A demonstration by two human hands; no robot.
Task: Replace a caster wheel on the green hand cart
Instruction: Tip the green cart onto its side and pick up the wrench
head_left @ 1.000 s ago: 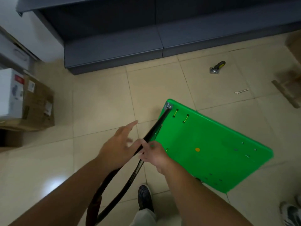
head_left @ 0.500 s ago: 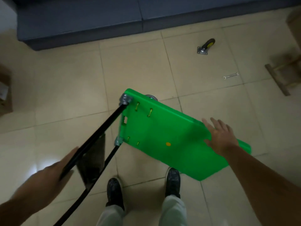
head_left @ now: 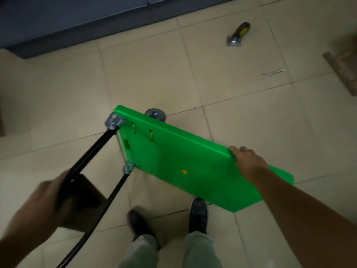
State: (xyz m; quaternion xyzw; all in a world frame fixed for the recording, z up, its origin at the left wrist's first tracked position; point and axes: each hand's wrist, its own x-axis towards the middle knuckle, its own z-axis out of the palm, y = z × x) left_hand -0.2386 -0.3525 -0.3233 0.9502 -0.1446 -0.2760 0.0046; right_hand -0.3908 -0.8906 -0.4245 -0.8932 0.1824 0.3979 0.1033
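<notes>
The green hand cart (head_left: 179,157) is tilted up on the tiled floor in front of my feet, its flat deck facing me. A grey caster wheel (head_left: 156,114) shows behind its far edge. My right hand (head_left: 249,163) grips the cart's far long edge, fingers curled over it. My left hand (head_left: 46,200) holds the black folding handle (head_left: 92,153) at lower left, blurred by motion. A loose caster wheel (head_left: 238,34) with a yellow hub and metal plate lies on the floor at the upper right. A small silver wrench (head_left: 274,73) lies below it.
A dark blue cabinet base (head_left: 77,22) runs along the top. A wooden piece (head_left: 342,72) lies at the right edge. My two shoes (head_left: 198,213) stand just below the cart. Open tiles lie between the cart and the loose caster.
My right hand went from hovering open over the deck to gripping the far edge. The cart tilted up more, and my left hand closed round the handle.
</notes>
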